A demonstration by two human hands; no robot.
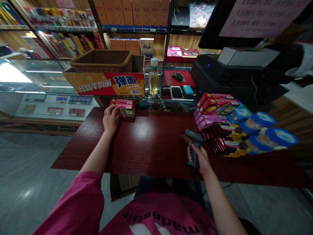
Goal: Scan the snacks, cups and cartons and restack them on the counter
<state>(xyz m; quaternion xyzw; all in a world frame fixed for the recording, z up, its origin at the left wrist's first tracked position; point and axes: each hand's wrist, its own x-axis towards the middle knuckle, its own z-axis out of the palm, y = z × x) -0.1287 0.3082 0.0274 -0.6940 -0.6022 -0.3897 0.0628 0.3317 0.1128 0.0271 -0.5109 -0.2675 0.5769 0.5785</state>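
My left hand (111,120) rests at the left end of a pair of small red boxes (126,108). Its fingers curl over their top, and the thumb is hidden. These boxes lie side by side at the table's far edge, against the glass counter. In my right hand (201,158) is a dark grey barcode scanner (195,147), gripped by its handle, with the head tilted up and to the left above the table. Just right of the scanner lie dark red wrapped snack packs (221,145). Behind them are stacked red boxes (217,103) and pink boxes (207,121).
Blue-lidded tubs (281,138) stand at the right of the dark red wooden table (149,143). On the glass counter are a noodle carton (105,84) with a wicker basket (102,60), a bottle of yellowish liquid (154,80), a phone (177,92) and a black printer-like machine (234,76).
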